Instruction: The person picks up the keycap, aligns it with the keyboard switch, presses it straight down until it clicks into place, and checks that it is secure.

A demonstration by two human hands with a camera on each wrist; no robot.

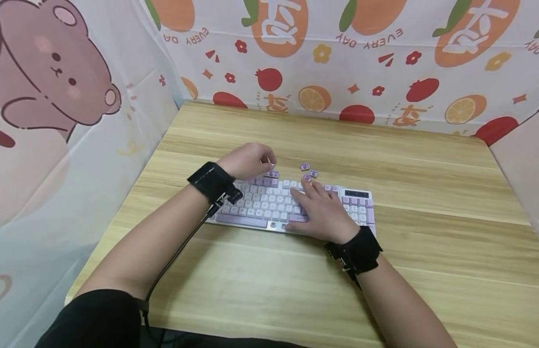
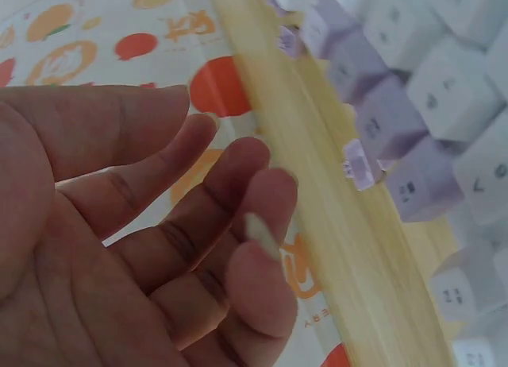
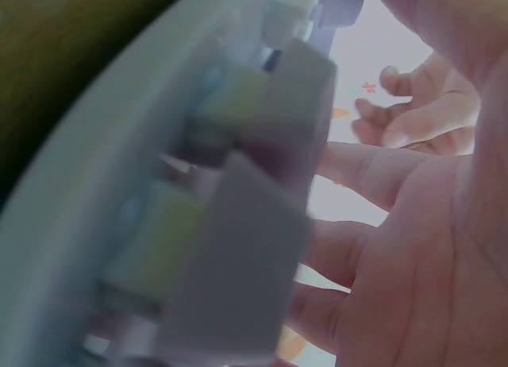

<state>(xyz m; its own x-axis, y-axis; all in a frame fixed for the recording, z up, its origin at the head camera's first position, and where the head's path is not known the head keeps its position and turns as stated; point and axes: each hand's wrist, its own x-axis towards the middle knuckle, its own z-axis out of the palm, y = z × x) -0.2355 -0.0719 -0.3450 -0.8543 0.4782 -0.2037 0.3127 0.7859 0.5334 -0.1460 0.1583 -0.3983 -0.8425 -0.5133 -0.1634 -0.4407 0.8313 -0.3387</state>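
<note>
A white and lilac keyboard lies on the table, its keys large at the right of the left wrist view. My left hand is just beyond its back left edge, fingers curled and thumb bent toward them; I cannot tell whether a small piece is between the tips. Close below them lie purple keycaps. My right hand rests over the keyboard's right half, fingers extended, thumb at the front edge. Near its fingertips are loose purple keycaps. In the right wrist view, white keycaps fill the foreground.
The wooden table extends around the keyboard. A fruit-printed cloth hangs behind it, and a bear-printed cloth on the left. Black straps wrap both wrists; a cable runs along the left forearm.
</note>
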